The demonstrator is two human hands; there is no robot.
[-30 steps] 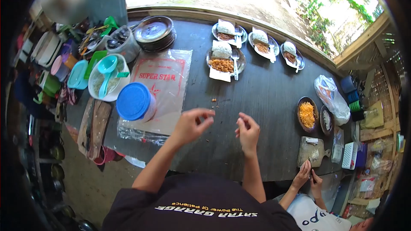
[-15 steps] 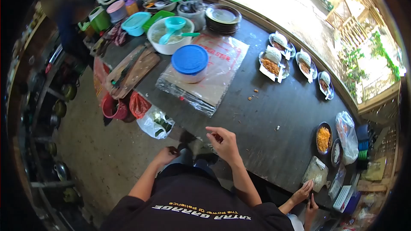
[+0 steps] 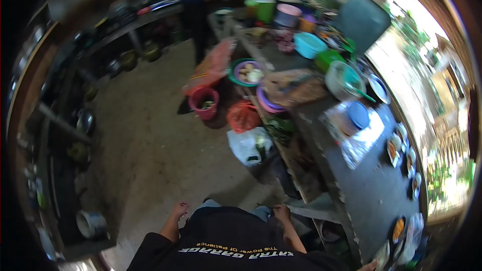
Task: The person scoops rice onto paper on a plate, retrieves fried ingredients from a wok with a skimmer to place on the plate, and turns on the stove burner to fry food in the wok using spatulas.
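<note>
Seen from above, the person's two arms reach forward, lowered on either side of the torso (image 3: 231, 236). The left hand (image 3: 182, 209), farther from the left edge of the worktop (image 3: 364, 180), has its fingers loosely bent, tips angled inward. The right hand (image 3: 282, 213), nearer that edge yet apart from it, hangs beside the thigh (image 3: 262, 213), its fingers too small and dim to make out.

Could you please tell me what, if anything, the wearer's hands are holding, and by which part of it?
Nothing visible is held: the left hand and the right hand both appear empty, though slightly blurred.
</note>
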